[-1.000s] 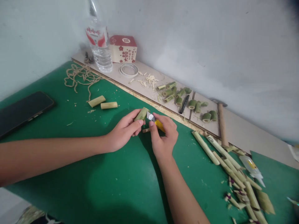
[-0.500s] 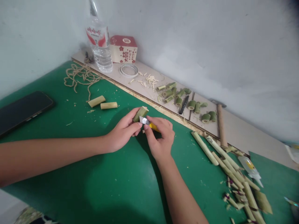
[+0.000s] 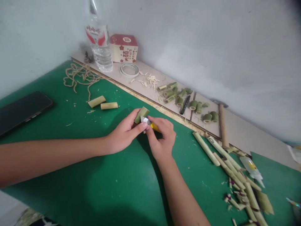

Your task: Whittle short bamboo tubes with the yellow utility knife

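Observation:
Near the middle of the view, my left hand [image 3: 125, 133] is closed around a short green bamboo piece [image 3: 142, 114], whose upper end sticks out past the fingers. My right hand [image 3: 162, 138] grips a yellow utility knife [image 3: 155, 126] with its silver blade against the side of the bamboo. The left thumb reaches across to the blade and the right fingertips. Two pale split bamboo pieces [image 3: 109, 106] lie on the green table to the left of the hands.
A phone [image 3: 24, 111] and tangled twine [image 3: 82, 75] lie at left. Along the wall stand a water bottle [image 3: 101, 47], a box [image 3: 124, 48], a tape roll [image 3: 129, 70], cut bamboo [image 3: 193, 105] and a hammer [image 3: 223, 125]. Bamboo lengths [image 3: 225, 153] and a glue bottle [image 3: 252, 169] are at right.
My left thumb has moved right and slightly up, onto the knife blade beside the right fingertips. The bamboo piece has turned slightly in my left hand.

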